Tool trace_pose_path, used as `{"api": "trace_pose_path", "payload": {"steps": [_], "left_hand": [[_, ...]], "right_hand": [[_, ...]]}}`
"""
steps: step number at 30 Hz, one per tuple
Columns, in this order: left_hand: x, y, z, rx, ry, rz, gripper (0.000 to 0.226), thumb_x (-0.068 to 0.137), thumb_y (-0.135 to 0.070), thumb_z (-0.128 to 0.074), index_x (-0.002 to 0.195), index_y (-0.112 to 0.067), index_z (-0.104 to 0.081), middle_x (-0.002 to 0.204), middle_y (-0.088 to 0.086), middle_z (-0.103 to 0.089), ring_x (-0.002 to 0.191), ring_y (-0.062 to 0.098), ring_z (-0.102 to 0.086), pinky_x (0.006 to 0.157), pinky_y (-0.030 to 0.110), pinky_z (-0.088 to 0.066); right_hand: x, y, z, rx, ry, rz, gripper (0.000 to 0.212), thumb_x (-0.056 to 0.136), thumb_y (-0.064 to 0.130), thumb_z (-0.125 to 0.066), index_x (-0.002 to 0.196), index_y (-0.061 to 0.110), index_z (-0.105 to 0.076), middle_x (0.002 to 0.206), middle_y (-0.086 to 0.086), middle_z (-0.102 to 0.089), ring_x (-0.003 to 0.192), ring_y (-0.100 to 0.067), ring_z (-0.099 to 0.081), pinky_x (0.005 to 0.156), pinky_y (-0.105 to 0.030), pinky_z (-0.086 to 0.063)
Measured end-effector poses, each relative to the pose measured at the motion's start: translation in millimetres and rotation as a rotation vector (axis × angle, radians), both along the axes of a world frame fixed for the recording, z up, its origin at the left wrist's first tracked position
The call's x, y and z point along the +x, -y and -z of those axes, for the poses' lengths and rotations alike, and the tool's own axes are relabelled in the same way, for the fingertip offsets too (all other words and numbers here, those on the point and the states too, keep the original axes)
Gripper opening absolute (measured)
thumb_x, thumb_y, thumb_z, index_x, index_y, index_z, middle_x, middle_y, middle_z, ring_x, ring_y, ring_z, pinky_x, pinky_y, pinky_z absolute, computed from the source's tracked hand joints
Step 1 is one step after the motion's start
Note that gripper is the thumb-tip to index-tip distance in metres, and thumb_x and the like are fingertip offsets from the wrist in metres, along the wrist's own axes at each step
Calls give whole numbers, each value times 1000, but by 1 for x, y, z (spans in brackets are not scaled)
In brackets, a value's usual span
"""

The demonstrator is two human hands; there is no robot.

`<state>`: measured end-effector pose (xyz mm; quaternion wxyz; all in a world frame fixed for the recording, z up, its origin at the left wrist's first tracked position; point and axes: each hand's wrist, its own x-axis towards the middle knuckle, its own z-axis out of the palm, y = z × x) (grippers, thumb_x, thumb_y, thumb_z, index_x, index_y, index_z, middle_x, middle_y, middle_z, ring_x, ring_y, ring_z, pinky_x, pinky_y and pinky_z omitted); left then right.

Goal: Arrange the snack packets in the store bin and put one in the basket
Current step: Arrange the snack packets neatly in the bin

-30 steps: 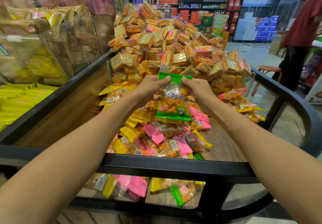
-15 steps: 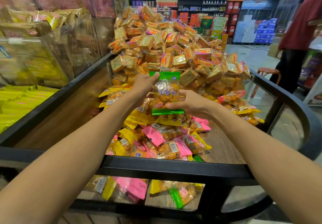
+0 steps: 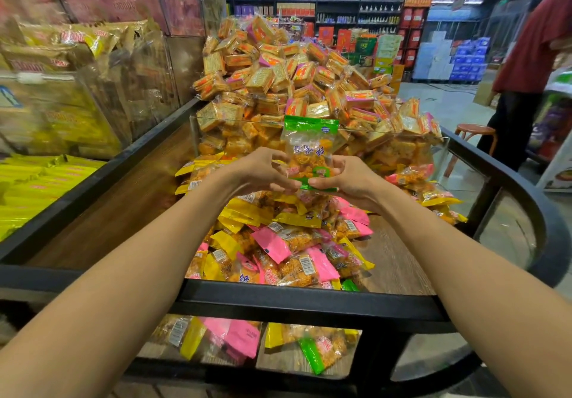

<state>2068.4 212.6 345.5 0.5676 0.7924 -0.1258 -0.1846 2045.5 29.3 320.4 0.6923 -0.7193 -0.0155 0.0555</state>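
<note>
pinching the lower green edge of a green-topped snack packet (image 3: 309,146), the right hand (image 3: 346,184) has its thumb and curled fingers closed on the bottom right corner, while the left hand (image 3: 263,171) grips the bottom left side with its fingers curled round the wrapper. the packet stands upright between the two hands, its green header uppermost and its clear middle showing orange snack pieces. it is held up above the loose pile of pink and yellow packets (image 3: 288,242), not touching them. that pile lies on the wooden floor of the store bin (image 3: 402,261), whose black rim runs across below the forearms and curves round at the right. behind the held packet, past a clear divider (image 3: 198,137), rises a tall heap of orange biscuit packs (image 3: 278,75). more packets, pink, yellow and green, show on a lower shelf (image 3: 247,338) under the rim. to the left lie flat yellow packs (image 3: 34,180). at the far right stands a person in a red top (image 3: 535,41) beside a wooden stool (image 3: 473,134).
</note>
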Motion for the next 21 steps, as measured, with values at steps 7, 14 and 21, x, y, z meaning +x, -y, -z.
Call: {"api": "trace_pose_path", "payload": {"steps": [7,14,21], "left_hand": [[0,-4,0,-49,35,-41,66,76,15,-66,136,7,-39,99,16,-52,76,26,-64,56,23,-57],[5,-3,3,-70,172,-123,26,75,-28,-75,86,-13,-57,93,9,-61,91,21,-60,72,31,-43],[0,-8,12,108,153,-51,71,75,-11,-77,130,-12,-34,80,9,-64,59,14,-60,51,26,-48]], "right_hand": [[3,2,1,-29,-18,-3,98,57,1,-86,143,6,-38,145,-12,-46,127,-26,-50,105,-49,-43],[2,-1,5,-71,-39,-80,76,72,-4,-76,139,1,-41,137,-15,-52,119,-24,-57,95,-41,-52],[5,19,-10,-14,138,302,48,89,20,-66,130,4,-48,116,-14,-62,93,-23,-66,80,-32,-55]]}}
